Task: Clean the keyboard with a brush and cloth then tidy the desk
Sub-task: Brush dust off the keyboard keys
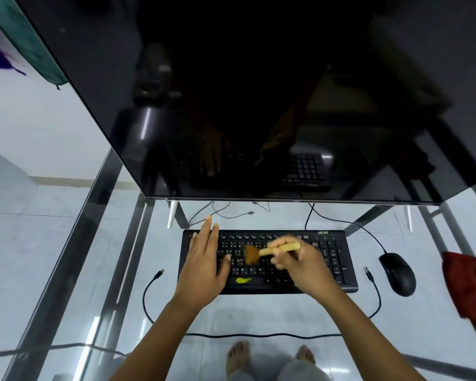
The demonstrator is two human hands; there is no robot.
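A black keyboard [338, 259] lies on the glass desk [259, 314] below the monitor. My left hand [204, 265] rests flat on its left side, fingers spread, holding it down. My right hand [302, 265] is closed on the wooden handle of a brush [252, 254], whose brown bristles touch the middle keys; the brush is blurred. A yellow smear [243, 280] marks the space bar. A red cloth [469, 290] lies at the desk's right edge.
A large dark monitor [259, 105] overhangs the back of the desk. A black mouse [397, 273] sits right of the keyboard. A loose black cable [259, 336] loops around the front of the keyboard. My bare feet show through the glass.
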